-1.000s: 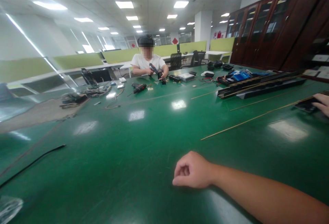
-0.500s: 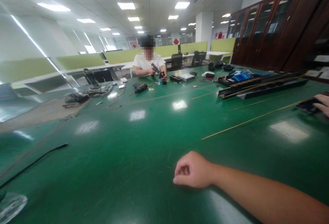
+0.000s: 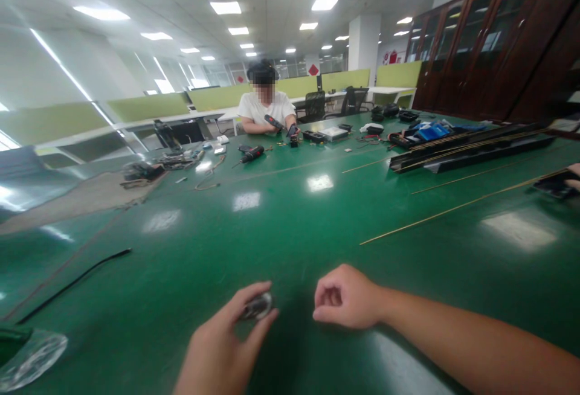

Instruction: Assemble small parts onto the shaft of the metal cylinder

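Between the thumb and fingers of my left hand [image 3: 231, 328] is a small round, roll-like thing [image 3: 258, 305], dark with a pale shiny rim; its exact kind is not clear. My right hand [image 3: 344, 298] rests on the green table [image 3: 272, 232] a short way to the right, its fingers curled into a loose fist. Nothing shows in the hollow of that fist. The two hands are apart.
Across the table a person [image 3: 267, 108] in a white shirt holds a power tool [image 3: 273, 122]. A drill [image 3: 251, 153] lies nearby. Thin rods [image 3: 408, 226] and black channels [image 3: 453, 156] lie right, beside another person's hand [image 3: 573, 177]. At left are a black cable [image 3: 77, 283] and a clear, shiny thing [image 3: 40, 362].
My left hand has come into view from below, holding the small round thing. My right hand keeps its curled pose. The view has shifted slightly, and the hand at the far right shows less.
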A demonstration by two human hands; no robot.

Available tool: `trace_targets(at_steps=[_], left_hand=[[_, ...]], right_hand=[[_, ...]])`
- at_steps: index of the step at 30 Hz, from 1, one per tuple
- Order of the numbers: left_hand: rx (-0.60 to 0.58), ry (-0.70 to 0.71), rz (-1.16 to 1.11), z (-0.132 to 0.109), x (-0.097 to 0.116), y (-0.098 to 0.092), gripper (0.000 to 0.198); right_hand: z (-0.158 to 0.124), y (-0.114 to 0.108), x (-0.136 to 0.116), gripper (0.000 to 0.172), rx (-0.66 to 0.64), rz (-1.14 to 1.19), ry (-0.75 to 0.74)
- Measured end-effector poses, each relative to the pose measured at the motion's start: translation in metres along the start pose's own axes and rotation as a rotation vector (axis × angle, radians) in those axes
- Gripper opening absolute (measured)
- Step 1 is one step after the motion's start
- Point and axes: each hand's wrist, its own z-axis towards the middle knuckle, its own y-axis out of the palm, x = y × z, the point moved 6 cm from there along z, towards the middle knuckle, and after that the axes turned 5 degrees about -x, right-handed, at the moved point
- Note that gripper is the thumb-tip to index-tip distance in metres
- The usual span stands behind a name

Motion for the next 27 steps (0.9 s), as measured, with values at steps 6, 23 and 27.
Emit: trace_targets(at_steps=[6, 23, 27], left_hand=[[-0.091, 0.074, -0.154, 0.039, 0.01, 0.089, 0.028], [-0.116, 0.051, -0.286, 0.034, -0.002, 0.096, 0.032], [-0.085, 0.063, -0.303, 0.036, 0.004, 0.09, 0.025]], right_hand=[[-0.001, -0.003, 0.003, 0.018, 0.112, 0.113, -0.014], [-0.001, 0.002, 0.006, 0.017, 0.057, 0.097, 0.033], [-0.001, 0.0, 0.004, 0.012, 0.095, 0.154, 0.033]])
